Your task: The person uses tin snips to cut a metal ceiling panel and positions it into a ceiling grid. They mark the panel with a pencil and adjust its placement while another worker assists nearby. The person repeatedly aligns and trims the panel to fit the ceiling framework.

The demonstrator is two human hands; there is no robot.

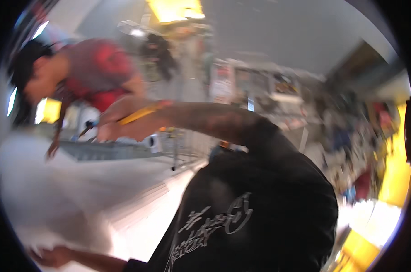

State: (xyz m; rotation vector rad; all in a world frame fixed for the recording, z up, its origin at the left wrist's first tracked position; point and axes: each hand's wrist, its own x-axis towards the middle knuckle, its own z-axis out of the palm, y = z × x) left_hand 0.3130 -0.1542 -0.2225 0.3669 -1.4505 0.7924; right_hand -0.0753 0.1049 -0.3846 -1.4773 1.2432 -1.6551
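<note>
The view is tilted and smeared by motion. My right arm stretches across the middle from a black sleeve, and my right hand is closed, its fingers blurred. A slim yellow stick-like thing with a reddish end runs along it; the hand seems to grip it. Just beyond the fingers is a small dark thing that I cannot make out. At the lower left my left hand is held out over the pale tabletop, fingers apart, with nothing seen in it. My black printed shirt fills the lower middle.
A person in a red and grey top leans over the far left side of the table, one hand hanging low. A grey tray-like thing lies near them. Cluttered shelves and yellow panels stand to the right.
</note>
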